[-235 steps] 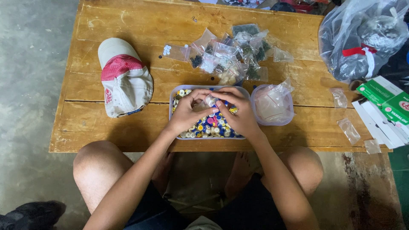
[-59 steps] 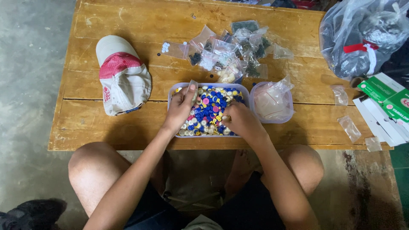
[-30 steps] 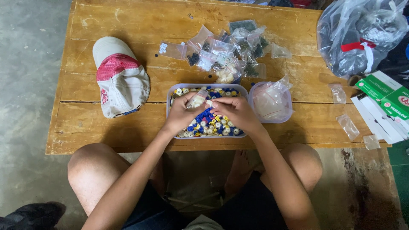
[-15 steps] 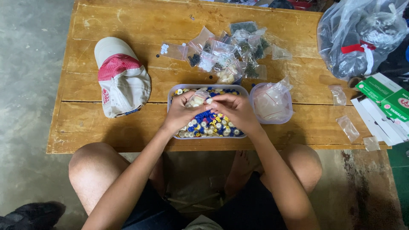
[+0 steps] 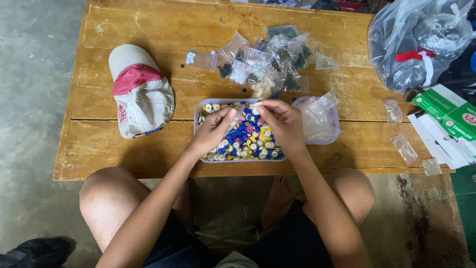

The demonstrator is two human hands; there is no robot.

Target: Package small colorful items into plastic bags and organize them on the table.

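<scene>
Plastic, clear and rectangular, forms the tray (image 5: pixel 200 110) in which a deep heap of blue, yellow, white and gold buttons (image 5: pixel 248 141) is kept at the near edge of the wooden table (image 5: pixel 124 149). By the look of it, much is still unsorted: the tray remains nearly full, while a pile of filled small bags (image 5: pixel 267 59) is seen at twelve o'clock from it. A small clear bag (image 5: pixel 243 110) of pale buttons is pinched between both hands above the tray's far rim, the left hand (image 5: pixel 214 131) closed on its lower side at eight o'clock, the right hand (image 5: pixel 282 121) closed on its top at three o'clock. A second tub (image 5: pixel 322 121) of empty bags is set just right of the tray.
</scene>
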